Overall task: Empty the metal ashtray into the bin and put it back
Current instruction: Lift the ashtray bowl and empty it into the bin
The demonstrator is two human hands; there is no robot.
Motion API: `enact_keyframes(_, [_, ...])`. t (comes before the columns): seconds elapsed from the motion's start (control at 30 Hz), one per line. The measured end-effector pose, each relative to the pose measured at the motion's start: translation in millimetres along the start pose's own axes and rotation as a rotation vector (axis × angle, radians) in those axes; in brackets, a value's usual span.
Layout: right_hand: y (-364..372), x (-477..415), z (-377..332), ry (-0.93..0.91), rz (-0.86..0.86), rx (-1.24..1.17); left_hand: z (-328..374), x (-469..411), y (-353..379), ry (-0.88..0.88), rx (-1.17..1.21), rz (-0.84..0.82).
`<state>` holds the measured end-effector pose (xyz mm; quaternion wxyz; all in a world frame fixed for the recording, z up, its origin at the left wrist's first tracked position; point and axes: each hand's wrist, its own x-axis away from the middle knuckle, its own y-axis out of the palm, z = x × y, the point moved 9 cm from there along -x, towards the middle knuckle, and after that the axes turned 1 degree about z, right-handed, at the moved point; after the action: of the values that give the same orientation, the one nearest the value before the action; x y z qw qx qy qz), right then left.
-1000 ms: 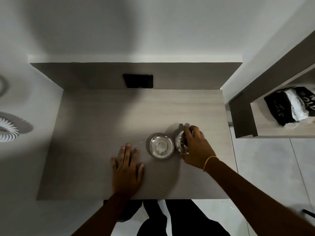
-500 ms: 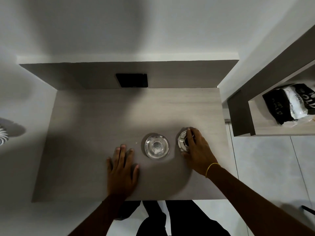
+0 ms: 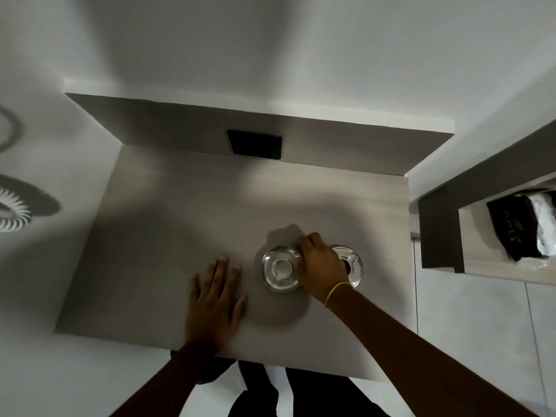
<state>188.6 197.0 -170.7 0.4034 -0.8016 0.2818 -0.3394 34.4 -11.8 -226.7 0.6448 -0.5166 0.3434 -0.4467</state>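
Observation:
The metal ashtray's shiny bowl (image 3: 278, 267) sits on the grey wooden table (image 3: 180, 224), right of centre, with pale residue in its middle. Its metal lid (image 3: 352, 260) lies just to the right on the table, partly hidden by my wrist. My right hand (image 3: 320, 261) rests between the two, fingers curled onto the bowl's right rim. My left hand (image 3: 215, 299) lies flat on the table to the left of the bowl, fingers spread, holding nothing. No bin is in view.
A black panel (image 3: 254, 144) is set in the table's raised back. A shelf unit (image 3: 439, 233) at the right holds a black and white bag (image 3: 523, 224). A white ribbed round object (image 3: 12, 212) is on the left wall. My legs are below the front edge.
My right hand left the lid lying on the table and moved left onto the bowl's rim. The left hand stayed flat. The camera view shifted slightly.

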Motion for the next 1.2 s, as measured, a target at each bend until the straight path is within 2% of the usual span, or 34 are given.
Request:
enact_keyframes(0.17, [9.1, -15.8, -7.7, -0.002, -0.117, -0.013, 1.1, -2.5, 0.3, -0.013, 0.013, -0.015])
enact_keyframes(0.37, [-5.7, -10.9, -14.4, 0.064, 0.004, -0.258, -1.6, 1.5, 3.1, -0.018, 0.045, -0.04])
enact_keyframes(0.63, [1.3, 40.0, -106.4, -0.067, 0.124, -0.38, -21.5, 77.7, -13.4, -0.132, 0.167, -0.025])
enact_keyframes(0.87, [89.4, 126.3, -207.7, -0.347, 0.129, -0.5, -78.7, 217.5, 2.2, -0.252, 0.228, -0.025])
enact_keyframes(1.03, [239.2, 165.4, -228.0, -0.51, 0.013, -0.252, -117.1, 327.7, 92.4, -0.279, 0.211, -0.155])
enact_keyframes(1.2, [391.9, 142.3, -193.1, -0.481, -0.122, -0.139, -126.1, 420.4, 202.1, -0.4, 0.236, -0.374])
